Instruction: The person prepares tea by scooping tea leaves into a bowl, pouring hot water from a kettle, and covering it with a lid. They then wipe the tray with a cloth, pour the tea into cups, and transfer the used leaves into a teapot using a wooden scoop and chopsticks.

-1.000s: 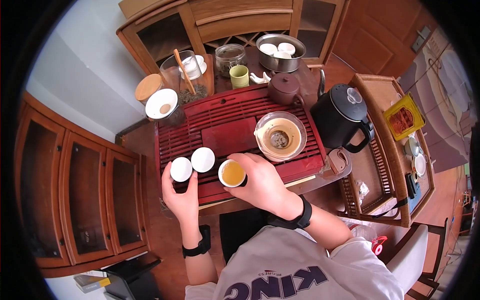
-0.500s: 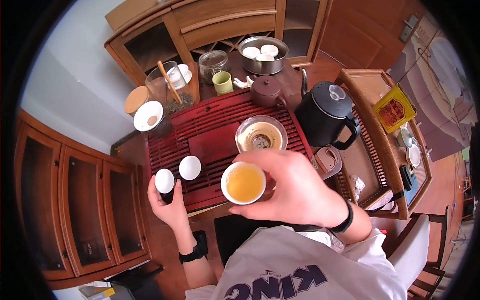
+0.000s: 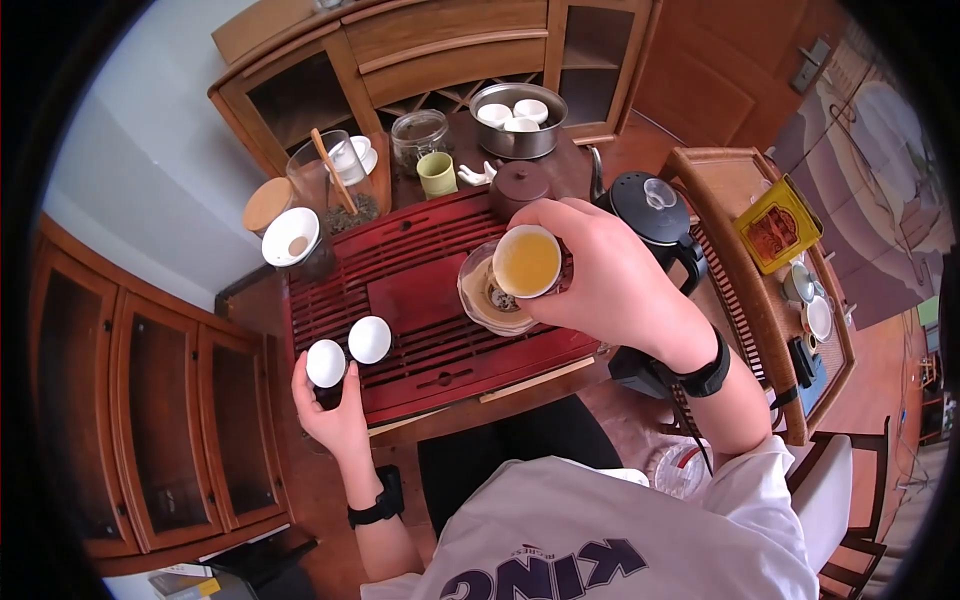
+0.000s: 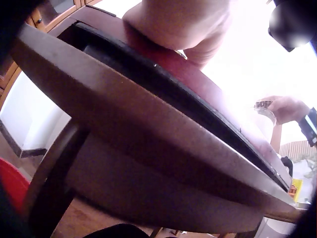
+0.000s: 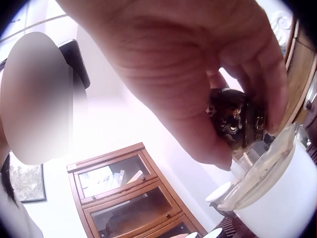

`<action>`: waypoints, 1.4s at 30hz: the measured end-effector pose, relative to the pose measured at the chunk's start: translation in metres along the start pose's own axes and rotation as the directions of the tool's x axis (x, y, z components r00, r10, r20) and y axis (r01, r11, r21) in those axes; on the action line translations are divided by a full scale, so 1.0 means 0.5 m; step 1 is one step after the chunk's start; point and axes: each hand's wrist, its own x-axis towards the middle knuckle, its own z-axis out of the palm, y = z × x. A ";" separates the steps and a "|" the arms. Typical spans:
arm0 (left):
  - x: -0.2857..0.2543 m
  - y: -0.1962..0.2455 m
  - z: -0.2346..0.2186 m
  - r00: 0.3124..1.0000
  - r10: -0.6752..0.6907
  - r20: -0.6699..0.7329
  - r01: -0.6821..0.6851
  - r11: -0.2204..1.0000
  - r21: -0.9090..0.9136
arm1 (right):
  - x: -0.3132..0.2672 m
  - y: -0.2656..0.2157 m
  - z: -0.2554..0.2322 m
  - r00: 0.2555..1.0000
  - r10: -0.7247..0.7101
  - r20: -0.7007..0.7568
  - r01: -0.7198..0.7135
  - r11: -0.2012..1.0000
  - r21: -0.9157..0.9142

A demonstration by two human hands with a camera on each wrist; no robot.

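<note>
My right hand (image 3: 625,280) grips a teacup (image 3: 528,260) of amber tea by its sides, white inside. In the right wrist view the cup's outside (image 5: 233,116) is dark and patterned. The cup overlaps a round strainer (image 3: 478,292), lined in pale brown with wet leaves in its middle. From the right wrist, the cup appears just above the rim of a white vessel (image 5: 285,196). At the tray's front left, my left hand (image 3: 338,415) holds a second white-lined teacup (image 3: 326,363) between thumb and fingers. Another such cup (image 3: 370,340) stands beside it.
Under these lies a red slatted tea tray (image 3: 430,378). A brown teapot (image 3: 521,183) and black kettle (image 3: 650,208) stand at its right rear. Behind are a green cup (image 3: 436,175), glass jars and a metal pot (image 3: 520,140) of white cups. A wicker shelf (image 3: 735,165) stands right.
My right hand has carried the tea-filled cup from the tray's front edge, first up toward me, then away and right over the strainer. My left hand stays at its cup.
</note>
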 end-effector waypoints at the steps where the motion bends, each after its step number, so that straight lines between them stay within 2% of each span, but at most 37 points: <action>1: 0.000 0.000 0.000 1.000 0.013 0.004 -0.013 1.000 0.011 | 0.001 0.001 0.001 1.000 0.002 0.010 -0.002 1.000 -0.008; 4: -0.001 -0.005 0.000 0.998 0.055 -0.001 -0.055 0.997 0.051 | 0.003 0.003 0.002 1.000 -0.010 -0.001 0.010 0.999 -0.040; 12: -0.004 -0.011 0.002 0.998 0.068 -0.014 -0.067 0.995 0.077 | 0.006 0.007 -0.001 0.998 -0.033 -0.061 0.021 0.982 -0.186; 21: -0.004 -0.012 0.002 0.998 0.067 -0.007 -0.065 0.991 0.115 | 0.015 0.016 0.013 0.961 -0.227 -0.159 0.168 0.934 -0.316; 23: -0.005 -0.013 0.001 0.997 0.071 -0.004 -0.070 0.991 0.110 | 0.017 0.017 0.013 0.936 -0.317 -0.155 0.244 0.899 -0.364; 24: -0.004 -0.012 0.001 0.998 0.069 -0.004 -0.068 0.991 0.117 | 0.019 0.019 0.013 0.936 -0.316 -0.155 0.244 0.899 -0.364; 26: -0.004 -0.012 0.001 0.998 0.067 -0.004 -0.066 0.990 0.125 | 0.021 0.023 0.014 0.899 -0.414 -0.144 0.307 0.829 -0.468; 27: -0.004 -0.013 0.001 0.997 0.075 -0.005 -0.073 0.988 0.133 | 0.022 0.021 0.011 0.899 -0.414 -0.144 0.307 0.829 -0.468; 29: -0.004 -0.013 0.001 0.997 0.082 -0.007 -0.080 0.987 0.141 | 0.023 0.015 0.002 0.831 -0.549 -0.090 0.420 0.725 -0.545; 30: -0.005 -0.012 0.001 0.997 0.080 -0.007 -0.078 0.987 0.141 | 0.023 0.015 0.001 0.831 -0.549 -0.090 0.420 0.725 -0.545; 32: -0.005 -0.009 0.002 0.997 0.077 -0.007 -0.075 0.987 0.141 | 0.023 0.014 0.000 0.763 -0.644 -0.053 0.499 0.639 -0.586; 33: -0.005 -0.008 0.002 0.998 0.070 -0.008 -0.068 0.988 0.139 | 0.024 0.014 0.002 0.763 -0.644 -0.053 0.499 0.639 -0.586; 35: -0.005 -0.008 0.002 0.998 0.062 -0.008 -0.060 0.989 0.136 | 0.024 0.013 0.006 0.789 -0.599 -0.137 0.450 0.714 -0.537; 37: -0.005 -0.009 0.002 0.997 0.071 -0.011 -0.069 0.987 0.147 | 0.016 -0.006 0.026 0.835 -0.447 -0.322 0.383 0.891 -0.246; 38: -0.004 -0.008 0.003 0.997 0.069 -0.016 -0.066 0.987 0.148 | 0.009 -0.020 0.038 0.828 -0.405 -0.389 0.404 0.911 -0.087; 39: -0.004 -0.003 0.004 0.998 0.053 -0.015 -0.050 0.991 0.124 | 0.001 -0.038 0.048 0.835 -0.392 -0.386 0.435 0.900 0.027; 42: 0.001 0.000 0.005 0.999 0.042 -0.013 -0.040 0.994 0.097 | -0.036 -0.075 0.130 0.892 -0.337 -0.300 0.431 0.832 0.349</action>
